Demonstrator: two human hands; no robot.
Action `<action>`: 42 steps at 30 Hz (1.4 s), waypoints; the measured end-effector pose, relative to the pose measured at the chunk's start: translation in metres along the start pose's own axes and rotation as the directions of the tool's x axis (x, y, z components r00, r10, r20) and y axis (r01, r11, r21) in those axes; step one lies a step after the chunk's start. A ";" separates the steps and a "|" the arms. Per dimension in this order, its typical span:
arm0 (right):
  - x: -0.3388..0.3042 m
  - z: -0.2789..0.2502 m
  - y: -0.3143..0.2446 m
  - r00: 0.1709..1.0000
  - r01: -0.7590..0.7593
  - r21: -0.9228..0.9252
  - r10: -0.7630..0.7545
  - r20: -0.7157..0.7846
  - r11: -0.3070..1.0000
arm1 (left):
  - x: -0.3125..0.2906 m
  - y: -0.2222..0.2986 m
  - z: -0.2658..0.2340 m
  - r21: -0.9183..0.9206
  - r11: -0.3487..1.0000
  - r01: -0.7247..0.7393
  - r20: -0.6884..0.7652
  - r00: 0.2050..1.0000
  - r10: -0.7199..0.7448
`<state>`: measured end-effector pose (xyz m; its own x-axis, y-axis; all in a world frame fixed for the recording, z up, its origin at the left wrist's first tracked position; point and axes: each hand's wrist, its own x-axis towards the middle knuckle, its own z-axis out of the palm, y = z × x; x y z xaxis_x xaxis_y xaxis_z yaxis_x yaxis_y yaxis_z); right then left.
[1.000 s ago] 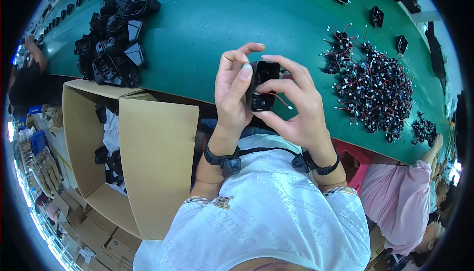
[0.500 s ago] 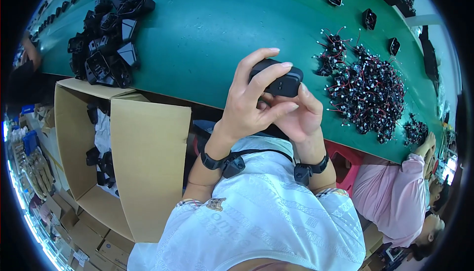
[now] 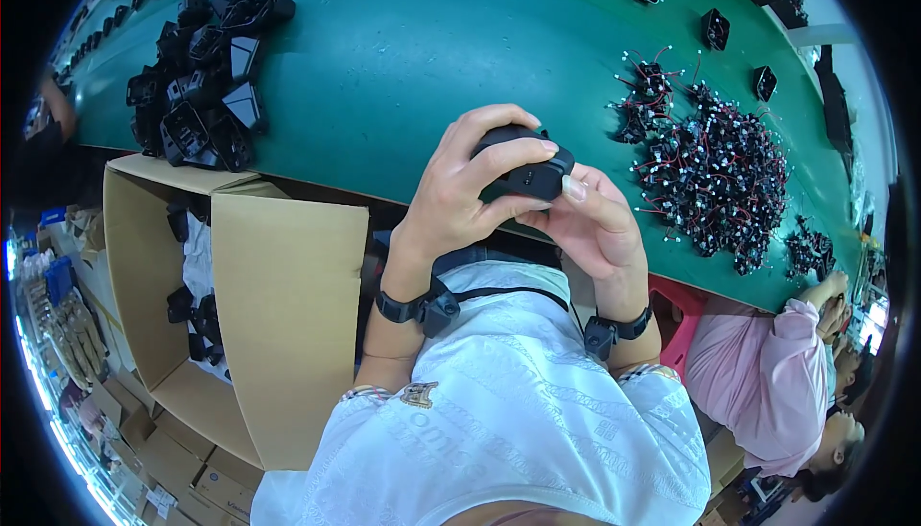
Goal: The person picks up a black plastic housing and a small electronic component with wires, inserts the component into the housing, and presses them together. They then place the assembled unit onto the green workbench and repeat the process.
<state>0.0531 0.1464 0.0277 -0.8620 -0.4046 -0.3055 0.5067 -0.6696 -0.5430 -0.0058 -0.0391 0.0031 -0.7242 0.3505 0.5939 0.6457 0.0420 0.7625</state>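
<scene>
Case (image 3: 539, 179) held up at the near edge of our green table (image 3: 413, 56)

We work at a wide, smooth green table that bends away toward the rim of the view. To our left on it sits a pile of black shells (image 3: 206, 66), with a row of more shells (image 3: 120, 18) running off beyond. To our right lies a large heap of small wired parts (image 3: 715, 181), red leads poking out, with a smaller heap (image 3: 809, 248) just beside it and open shells (image 3: 715, 29) spaced out farther back. Below the table, on our left, stands an open cardboard box (image 3: 293, 325) with black pieces and a white sheet (image 3: 199, 257) inside; flattened and stacked cartons (image 3: 177, 459) cover the floor behind it. A red stool (image 3: 676, 320) shows at our right, near a co-worker in pink (image 3: 758, 382).

Our left hand (image 3: 446, 195) is curled around the case, fingers over the top and thumb beneath. Our right hand (image 3: 609, 233) is half curled, its thumb at the case's right end; we cannot tell whether its hidden fingers grip.

A second ago the case's open side faced us, a red wire hanging out; now its closed outside does. Since half a second ago, it has come slightly lower and to the left. The piles look unchanged.
</scene>
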 end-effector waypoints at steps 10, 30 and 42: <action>0.003 -0.005 0.005 0.999 0.021 0.050 -0.020 -0.025 0.999 | -0.001 -0.008 0.003 -0.036 0.999 -0.029 0.057 0.998 0.031; 0.007 0.004 0.000 0.953 0.240 -0.225 -0.274 -0.131 0.944 | -0.004 -0.014 0.009 -0.047 0.999 0.013 0.063 0.998 -0.010; 0.001 -0.009 0.009 0.986 0.147 -0.050 -0.150 -0.067 0.988 | -0.006 -0.011 0.016 -0.165 0.986 -0.021 0.009 1.000 0.023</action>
<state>0.0567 0.1451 0.0153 -0.9273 -0.2565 -0.2726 0.3732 -0.6900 -0.6202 -0.0046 -0.0265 -0.0136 -0.7068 0.3595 0.6092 0.6123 -0.1202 0.7814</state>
